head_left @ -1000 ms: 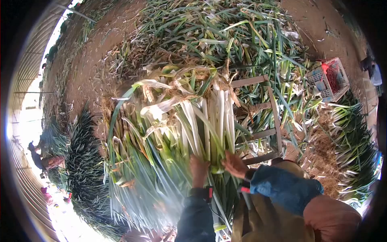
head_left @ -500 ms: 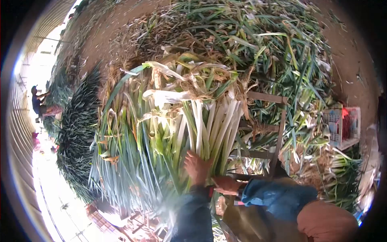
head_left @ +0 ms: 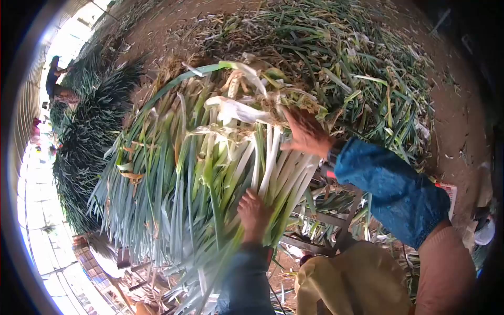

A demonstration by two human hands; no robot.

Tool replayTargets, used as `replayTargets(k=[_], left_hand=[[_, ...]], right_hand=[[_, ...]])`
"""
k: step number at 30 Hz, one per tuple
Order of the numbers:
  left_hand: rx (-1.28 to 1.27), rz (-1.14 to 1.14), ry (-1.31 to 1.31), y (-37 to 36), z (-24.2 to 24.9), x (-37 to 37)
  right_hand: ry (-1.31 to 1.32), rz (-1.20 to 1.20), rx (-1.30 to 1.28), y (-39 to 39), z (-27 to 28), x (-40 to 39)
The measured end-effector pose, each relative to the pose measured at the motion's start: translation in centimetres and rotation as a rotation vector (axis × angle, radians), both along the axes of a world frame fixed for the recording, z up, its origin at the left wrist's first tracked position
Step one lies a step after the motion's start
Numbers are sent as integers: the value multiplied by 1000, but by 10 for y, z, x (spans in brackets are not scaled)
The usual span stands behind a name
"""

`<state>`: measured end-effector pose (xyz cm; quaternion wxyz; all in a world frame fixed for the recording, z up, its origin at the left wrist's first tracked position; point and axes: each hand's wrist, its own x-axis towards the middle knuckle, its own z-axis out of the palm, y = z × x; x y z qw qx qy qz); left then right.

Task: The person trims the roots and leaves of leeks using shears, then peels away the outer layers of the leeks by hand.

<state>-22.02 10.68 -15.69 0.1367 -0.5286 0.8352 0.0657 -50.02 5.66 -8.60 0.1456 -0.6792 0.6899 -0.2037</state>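
Observation:
A large heap of leeks (head_left: 210, 173) lies in front of me, white stalks and roots toward the top, green leaves fanning down and left. My left hand (head_left: 254, 212) rests on the stalks at lower centre, its fingers bent around some of them. Near the root ends, at the right side of the heap, my right hand (head_left: 307, 134) has its fingers spread, touching the roots and white stalks. A loose pale leaf (head_left: 236, 110) lies across the top of the heap.
Cut leaves and trimmings (head_left: 378, 89) cover the ground behind and right. A metal frame (head_left: 325, 218) shows under the heap's right side. More green leeks (head_left: 89, 152) are piled at left, where a person (head_left: 53, 79) stands. A crate's edge (head_left: 449, 197) shows at right.
My right hand has moved up from beside my left wrist to the root ends, its fingers now spread. My left hand stays on the stalks. The view has shifted, and my arm now covers most of the crate.

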Motion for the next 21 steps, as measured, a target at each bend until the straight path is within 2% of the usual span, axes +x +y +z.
replayTargets(k=[1,2,5,10,11,12,14,15,16,18,20,21], left_hand=[[-30,-14,-7,1,-1,-1],[-262,-107,-36,9,-34,9],[-43,6,60,5,15,-6],[-42,28,79,4,3,-4],[-47,29,90,3,-2,-1],[90,99,74,-4,8,-8],[56,83,18,2,-6,-2],[35,70,-2,3,-12,-3],[129,112,-10,1,-7,-7],[37,92,-7,4,-12,-6],[40,92,-20,7,-8,-13],[29,102,-17,9,-5,-13]], right_hand=[[37,19,-16,-14,5,3],[61,-18,105,-29,11,6],[208,-67,149,-77,-5,16],[293,-83,132,-125,-80,36],[300,-35,80,-126,-101,32],[307,13,19,-130,-115,27],[332,130,-194,-137,-133,5],[319,210,-116,-131,-131,-10],[307,294,-40,-122,-119,-25],[301,463,188,-107,-100,-57],[-326,202,459,-95,-122,-94],[-198,217,419,-99,-114,-110]])
